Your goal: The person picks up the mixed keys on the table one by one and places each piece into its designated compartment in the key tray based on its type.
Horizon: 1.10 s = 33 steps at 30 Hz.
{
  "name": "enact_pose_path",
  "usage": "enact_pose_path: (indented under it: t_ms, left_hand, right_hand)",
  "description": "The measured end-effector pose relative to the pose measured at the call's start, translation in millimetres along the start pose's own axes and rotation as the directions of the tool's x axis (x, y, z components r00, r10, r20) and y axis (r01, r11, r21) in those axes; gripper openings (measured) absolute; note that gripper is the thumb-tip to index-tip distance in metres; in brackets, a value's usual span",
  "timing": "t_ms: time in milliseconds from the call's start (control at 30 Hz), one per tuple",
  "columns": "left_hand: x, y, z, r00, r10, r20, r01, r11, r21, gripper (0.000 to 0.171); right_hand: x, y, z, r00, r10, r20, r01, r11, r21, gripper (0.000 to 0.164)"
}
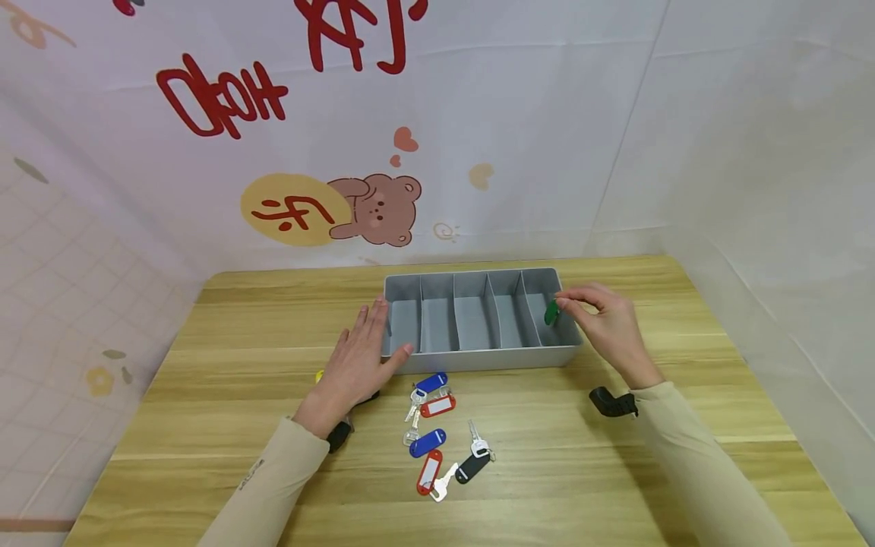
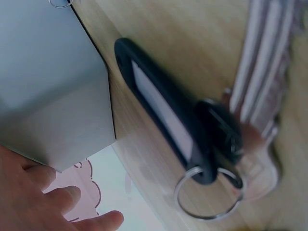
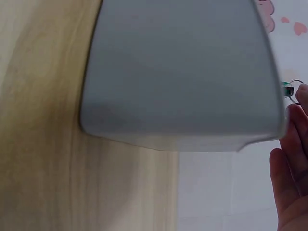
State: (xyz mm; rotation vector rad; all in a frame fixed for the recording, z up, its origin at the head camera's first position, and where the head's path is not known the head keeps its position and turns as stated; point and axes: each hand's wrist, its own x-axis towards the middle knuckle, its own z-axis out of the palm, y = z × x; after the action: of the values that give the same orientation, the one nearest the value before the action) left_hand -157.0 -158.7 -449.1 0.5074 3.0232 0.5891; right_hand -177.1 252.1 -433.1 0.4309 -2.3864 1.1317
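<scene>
1. Head view: the gray divided tray (image 1: 478,361) stands on the wooden table (image 1: 567,471), its long side toward the person, which probably keeps all five compartments within easy reach.
2. Head view, tray's left end: the left hand (image 1: 358,361) lies against that end, fingers straight, thumb at the front corner, gripping nothing. This looks like bracing, so the tray will not slide.
3. Head view, tray's right end: the right hand (image 1: 608,323) comes in over the rim and pinches a green tag (image 1: 551,312) in or just above the rightmost compartment; I cannot tell whether it touches the bottom. Fingertips likely suit so small a thing and such a narrow space.
4. Head view, in front of the tray: a blue tag (image 1: 432,382) and a red tag (image 1: 438,406) lie nearest it; a second blue tag (image 1: 428,443), a second red tag (image 1: 429,472) and a black tag (image 1: 473,467) lie farther off, with keys among them, spread loosely enough to be picked singly, I judge.
5. Left wrist view: a dark tag with a pale label (image 2: 163,115) lies near the tray's end, apart from the left fingers.
6. Right wrist view: beyond the tray's end wall, a metal ring joins the green tag to the fingertips; holding it there presumably lets the tag hang free.
</scene>
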Motion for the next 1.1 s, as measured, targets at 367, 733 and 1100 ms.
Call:
enact_pose_path:
  t_ms: [367,733,1100]
  left_hand:
    - [-0.4,-0.4,0.7,1.0,0.006,-0.008,-0.006,1.0,0.001,0.094]
    - [-0.6,-0.3,1.6,1.0,0.012,-0.014,-0.012,1.0,-0.008,0.095]
    - [0.6,-2.0,3.1,1.0,0.004,-0.01,-0.004,1.0,-0.021,0.094]
  right_hand:
    - [-1.8,13.2,11.8,0.998,-0.014,0.067,0.017,0.999,-0.037,0.011]
    - [-6.4,18.9,8.0,0.981,0.075,0.178,-0.059,0.994,-0.09,0.038]
    - [-24.8,13.5,-18.0,0.969,0.149,0.196,-0.137,0.988,-0.073,0.05]
